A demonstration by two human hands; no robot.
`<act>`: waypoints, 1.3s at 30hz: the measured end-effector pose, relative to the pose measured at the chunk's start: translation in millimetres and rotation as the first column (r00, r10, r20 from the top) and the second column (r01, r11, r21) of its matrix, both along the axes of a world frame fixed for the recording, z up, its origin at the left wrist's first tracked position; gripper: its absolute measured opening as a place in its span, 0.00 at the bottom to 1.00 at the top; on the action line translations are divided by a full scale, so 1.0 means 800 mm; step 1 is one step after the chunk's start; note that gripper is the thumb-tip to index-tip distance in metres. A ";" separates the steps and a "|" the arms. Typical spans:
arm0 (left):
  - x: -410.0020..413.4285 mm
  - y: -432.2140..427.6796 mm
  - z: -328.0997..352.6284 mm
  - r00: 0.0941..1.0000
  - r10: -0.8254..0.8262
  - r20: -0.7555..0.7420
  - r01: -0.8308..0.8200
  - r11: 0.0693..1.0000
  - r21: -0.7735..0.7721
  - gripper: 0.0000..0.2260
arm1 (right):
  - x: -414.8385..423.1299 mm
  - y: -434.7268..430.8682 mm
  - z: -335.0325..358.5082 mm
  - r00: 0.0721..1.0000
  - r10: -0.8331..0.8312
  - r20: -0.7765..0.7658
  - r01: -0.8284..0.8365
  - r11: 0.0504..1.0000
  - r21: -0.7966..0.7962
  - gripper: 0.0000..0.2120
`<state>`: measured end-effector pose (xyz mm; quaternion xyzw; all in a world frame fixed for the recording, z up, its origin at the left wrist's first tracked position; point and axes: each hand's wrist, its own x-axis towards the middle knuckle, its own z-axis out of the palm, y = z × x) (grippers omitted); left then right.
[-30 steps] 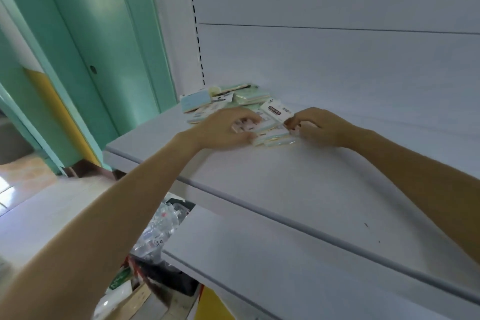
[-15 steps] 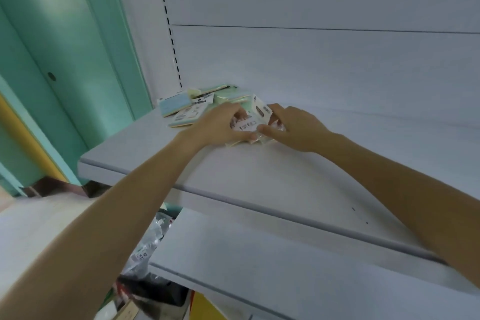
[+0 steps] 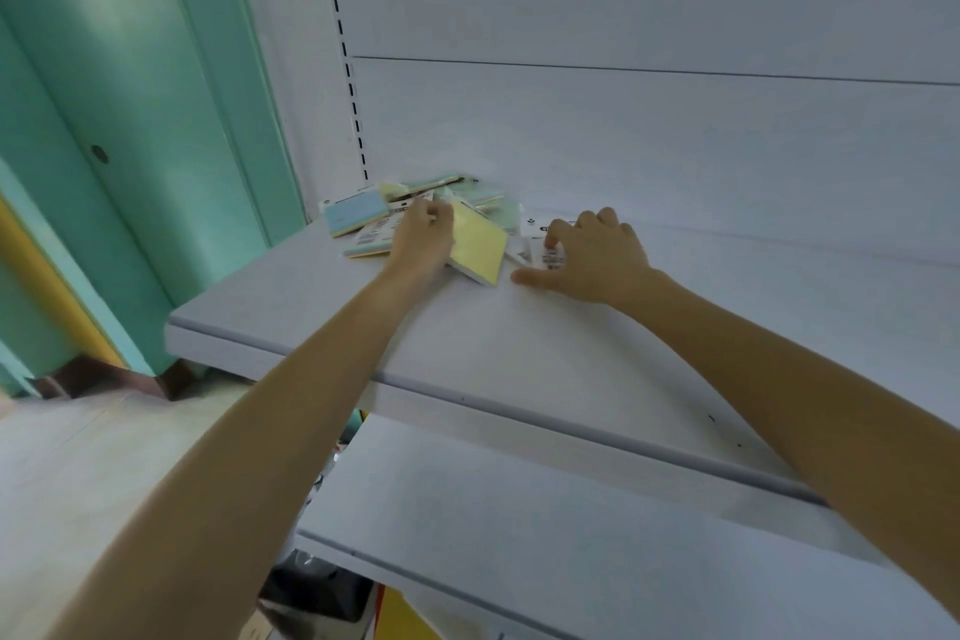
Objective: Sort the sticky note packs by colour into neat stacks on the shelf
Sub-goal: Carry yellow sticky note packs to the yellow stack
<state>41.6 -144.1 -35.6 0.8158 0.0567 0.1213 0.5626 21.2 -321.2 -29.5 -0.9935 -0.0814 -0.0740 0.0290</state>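
The left hand [image 3: 423, 240] grips a yellow pack [image 3: 480, 247]. Beside it, the right hand [image 3: 592, 257] holds a white pack [image 3: 537, 230], its writing too blurry to read.

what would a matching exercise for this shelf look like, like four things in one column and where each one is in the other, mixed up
Things:
1. blue pack
2. yellow pack
3. white-labelled pack
4. teal door

Places or states:
A. under the bent fingers of the right hand
B. at the left end of the pile, with no hand on it
C. tilted up off the shelf, held by the left hand
D. off the shelf, to its left

Pairs: 1-B, 2-C, 3-A, 4-D
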 end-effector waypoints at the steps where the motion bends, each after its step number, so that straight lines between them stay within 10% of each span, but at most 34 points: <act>1: 0.003 0.003 -0.006 1.000 -0.006 -0.021 0.006 1.000 -0.006 0.10 | 0.000 0.001 0.002 1.000 -0.010 -0.008 0.010 1.000 -0.002 0.31; 12: 0.003 0.008 -0.020 0.995 -0.048 0.093 0.061 0.987 -0.150 0.21 | -0.011 -0.023 0.043 0.985 0.054 -0.165 -0.044 0.997 0.065 0.23; 16: 0.003 0.007 -0.018 0.985 -0.024 0.173 0.055 0.982 -0.180 0.20 | -0.021 -0.039 0.049 1.000 0.002 0.022 -0.010 0.925 0.380 0.23; 20: 0.001 0.003 -0.015 0.976 -0.047 0.212 0.101 0.963 -0.248 0.20 | -0.032 -0.057 0.045 0.995 -0.100 0.016 0.025 0.389 0.921 0.23; 24: 0.002 -0.013 -0.005 0.971 -0.120 0.207 0.169 0.956 -0.239 0.20 | -0.048 -0.073 0.033 0.992 -0.097 -0.075 0.082 0.071 0.994 0.23; 39: -0.068 -0.250 0.026 0.872 -0.474 0.123 0.489 0.848 -0.204 0.25 | -0.168 -0.268 0.010 0.908 -0.418 -0.040 0.088 0.096 0.991 0.24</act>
